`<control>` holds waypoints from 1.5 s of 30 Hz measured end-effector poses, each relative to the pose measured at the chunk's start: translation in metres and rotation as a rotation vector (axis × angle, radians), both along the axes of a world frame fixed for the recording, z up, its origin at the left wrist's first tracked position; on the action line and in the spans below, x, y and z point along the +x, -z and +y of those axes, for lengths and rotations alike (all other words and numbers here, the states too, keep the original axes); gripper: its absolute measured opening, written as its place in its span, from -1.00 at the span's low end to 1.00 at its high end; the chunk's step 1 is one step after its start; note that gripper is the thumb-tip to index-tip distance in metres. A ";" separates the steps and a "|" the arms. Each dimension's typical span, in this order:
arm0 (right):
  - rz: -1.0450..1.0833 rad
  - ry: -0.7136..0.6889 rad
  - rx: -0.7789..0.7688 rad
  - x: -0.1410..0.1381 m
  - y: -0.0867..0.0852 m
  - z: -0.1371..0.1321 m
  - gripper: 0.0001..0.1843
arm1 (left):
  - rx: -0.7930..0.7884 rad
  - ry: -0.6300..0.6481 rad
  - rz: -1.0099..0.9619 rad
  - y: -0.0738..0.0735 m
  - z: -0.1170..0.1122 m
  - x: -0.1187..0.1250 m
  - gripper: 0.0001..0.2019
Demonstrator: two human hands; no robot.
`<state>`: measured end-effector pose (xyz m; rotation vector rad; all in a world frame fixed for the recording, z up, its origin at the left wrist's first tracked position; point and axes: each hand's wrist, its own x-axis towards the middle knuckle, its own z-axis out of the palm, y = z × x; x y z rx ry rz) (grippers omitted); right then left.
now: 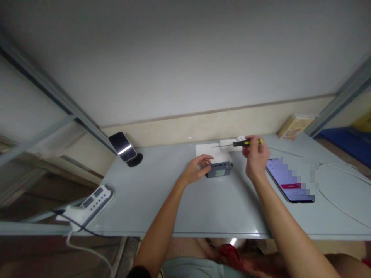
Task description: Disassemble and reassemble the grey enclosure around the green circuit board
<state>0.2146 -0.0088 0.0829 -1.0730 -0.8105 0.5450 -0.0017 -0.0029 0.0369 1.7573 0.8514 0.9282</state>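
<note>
A small dark grey box-shaped device lies near the middle of the pale table. My left hand rests against its left end, fingers curled round that end. My right hand is raised just right of the device and grips a screwdriver with a black and yellow handle. The thin shaft points left, above a white sheet lying behind the device.
A phone with a lit screen lies right of my right hand, with white cables beyond it. Another phone stands on a round stand at the back left. A power strip sits at the left edge. A yellowish box is at the back right.
</note>
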 end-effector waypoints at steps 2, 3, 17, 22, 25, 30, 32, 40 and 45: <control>0.180 0.069 -0.057 0.006 0.023 0.004 -0.39 | 0.070 -0.043 0.056 -0.005 -0.004 -0.001 -0.67; 0.239 0.093 -0.091 0.009 0.031 0.006 -0.37 | 0.095 -0.050 0.081 -0.007 -0.006 -0.001 -0.67; 0.349 0.130 -0.209 0.018 0.057 0.003 -0.42 | 0.091 -0.065 0.248 0.011 -0.013 0.018 -0.74; 0.299 0.148 -0.222 0.016 0.058 0.003 -0.42 | 0.155 -0.114 0.391 0.020 -0.011 0.022 -0.76; 0.309 0.149 -0.227 0.016 0.059 0.003 -0.42 | 0.186 -0.091 0.416 0.021 -0.012 0.023 -0.78; 0.306 0.149 -0.226 0.017 0.060 0.003 -0.42 | 0.164 0.038 0.354 0.013 -0.014 0.015 -0.65; 0.299 0.147 -0.229 0.017 0.060 0.003 -0.42 | 0.167 0.130 0.352 0.008 -0.016 0.010 -0.32; 0.257 0.125 -0.226 0.017 0.062 0.004 -0.44 | 0.197 0.165 0.418 -0.005 -0.020 0.004 -0.31; 0.268 0.118 -0.235 0.017 0.062 0.003 -0.45 | 0.086 0.060 0.427 -0.009 -0.019 0.002 -0.45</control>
